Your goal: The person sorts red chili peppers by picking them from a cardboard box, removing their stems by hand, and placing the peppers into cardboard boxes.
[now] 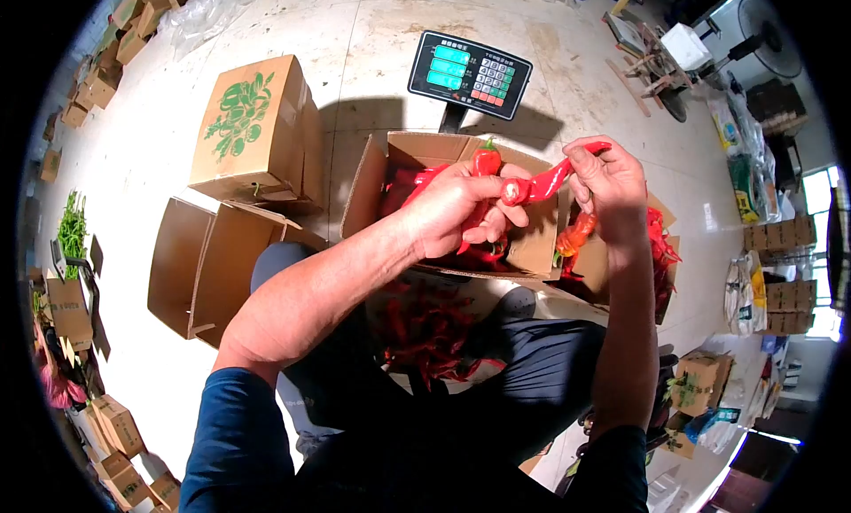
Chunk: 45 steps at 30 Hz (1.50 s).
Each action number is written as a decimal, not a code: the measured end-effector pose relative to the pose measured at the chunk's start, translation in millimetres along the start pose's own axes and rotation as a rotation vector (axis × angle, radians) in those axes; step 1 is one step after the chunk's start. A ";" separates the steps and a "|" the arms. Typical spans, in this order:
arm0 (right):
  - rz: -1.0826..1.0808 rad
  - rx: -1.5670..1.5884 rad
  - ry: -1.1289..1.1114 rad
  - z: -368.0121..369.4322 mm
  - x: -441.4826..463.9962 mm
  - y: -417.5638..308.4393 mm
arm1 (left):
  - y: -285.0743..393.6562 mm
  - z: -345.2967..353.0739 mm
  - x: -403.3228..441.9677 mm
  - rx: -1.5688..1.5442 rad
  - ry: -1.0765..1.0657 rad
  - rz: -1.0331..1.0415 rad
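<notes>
Over an open cardboard box, both my hands hold a curved, glossy red chili pepper. Its thick end is pinched by the thumb and fingers of my left hand, which also grips another red pepper with a green stem. Closed on the thin end is my right hand. Below that hand is an orange-red pepper; I cannot tell whether it touches the fingers. More red peppers lie in the box, partly hidden by my left hand and forearm.
A scale display stands behind the box. To the left are a closed carton and an open carton. Another box with red peppers sits at right. A pile of red peppers lies between my legs.
</notes>
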State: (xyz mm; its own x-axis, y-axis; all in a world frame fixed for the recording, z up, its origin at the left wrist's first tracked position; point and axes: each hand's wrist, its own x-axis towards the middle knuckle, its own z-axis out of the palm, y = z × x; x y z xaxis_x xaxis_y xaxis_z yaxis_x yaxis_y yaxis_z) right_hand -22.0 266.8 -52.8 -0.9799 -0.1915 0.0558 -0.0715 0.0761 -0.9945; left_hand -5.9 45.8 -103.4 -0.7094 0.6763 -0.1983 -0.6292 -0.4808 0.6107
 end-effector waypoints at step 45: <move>0.075 0.275 0.062 7.8 3.2 1.3 | -28.1 5.5 4.8 0.497 0.121 0.234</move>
State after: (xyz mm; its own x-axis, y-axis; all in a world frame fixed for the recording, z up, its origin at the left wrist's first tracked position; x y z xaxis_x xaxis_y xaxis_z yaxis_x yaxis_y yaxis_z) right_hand -23.8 258.6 -54.6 -0.9907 -0.1343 -0.0220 0.0465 -0.1818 -0.9822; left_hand 10.1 65.6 -117.3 -0.8620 0.5000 -0.0827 -0.2458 -0.2696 0.9311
